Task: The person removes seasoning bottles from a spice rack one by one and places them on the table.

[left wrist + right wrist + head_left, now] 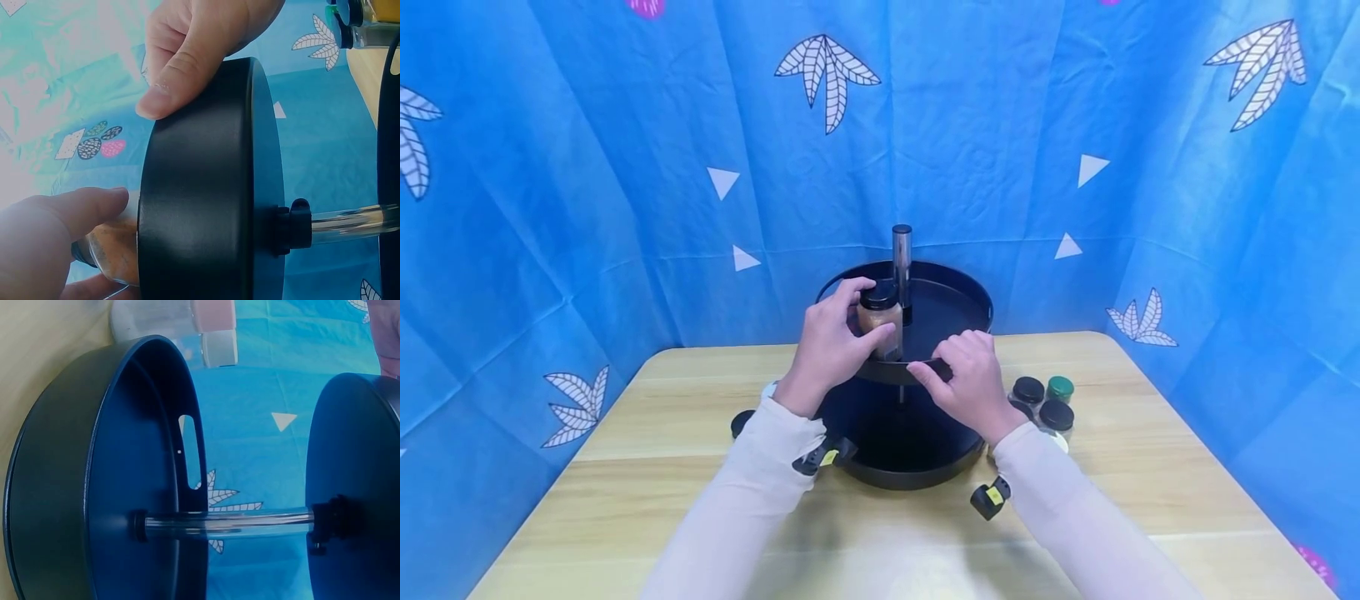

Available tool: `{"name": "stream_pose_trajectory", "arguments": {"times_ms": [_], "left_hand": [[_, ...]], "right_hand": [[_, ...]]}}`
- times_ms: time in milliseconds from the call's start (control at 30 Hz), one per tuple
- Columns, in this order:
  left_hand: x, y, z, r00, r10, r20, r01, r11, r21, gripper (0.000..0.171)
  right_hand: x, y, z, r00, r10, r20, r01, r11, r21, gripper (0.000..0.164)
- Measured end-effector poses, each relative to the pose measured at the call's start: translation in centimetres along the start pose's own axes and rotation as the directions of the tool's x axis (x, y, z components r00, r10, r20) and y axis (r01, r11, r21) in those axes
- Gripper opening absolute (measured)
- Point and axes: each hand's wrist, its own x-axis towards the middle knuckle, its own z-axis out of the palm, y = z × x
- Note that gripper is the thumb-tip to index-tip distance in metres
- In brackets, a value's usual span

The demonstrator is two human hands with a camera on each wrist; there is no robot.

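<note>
My left hand holds a glass jar with a black lid and brownish-orange contents. The jar is upright at the front left of the upper tray of a black two-tier rack, its base close over the tray floor inside the rim. My right hand grips the tray's front right rim, fingers curled over the edge and thumb against the outer wall. Below, the lower tray shows dark and deep, joined to the upper one by a chrome pole.
Right of the rack, partly behind my right forearm, stand several jars with black lids and one green lid. Another black lid shows beside my left wrist. The wooden table meets blue patterned cloth behind and at both sides.
</note>
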Motion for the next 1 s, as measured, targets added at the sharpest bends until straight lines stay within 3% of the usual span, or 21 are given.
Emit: {"name": "stream_pose_trajectory", "arguments": {"times_ms": [567, 1000], "left_hand": [[0.18, 0.29, -0.01, 0.999, 0.027, -0.026, -0.027, 1.000, 0.006, 0.054], [0.32, 0.43, 0.18, 1.000, 0.011, -0.027, -0.011, 1.000, 0.023, 0.055]], "right_hand": [[0.17, 0.22, -0.18, 1.000, -0.015, 0.002, 0.015, 1.000, 0.008, 0.060], [0.21, 0.46, -0.16, 1.000, -0.005, 0.016, 0.005, 1.000, 0.006, 0.062]]}}
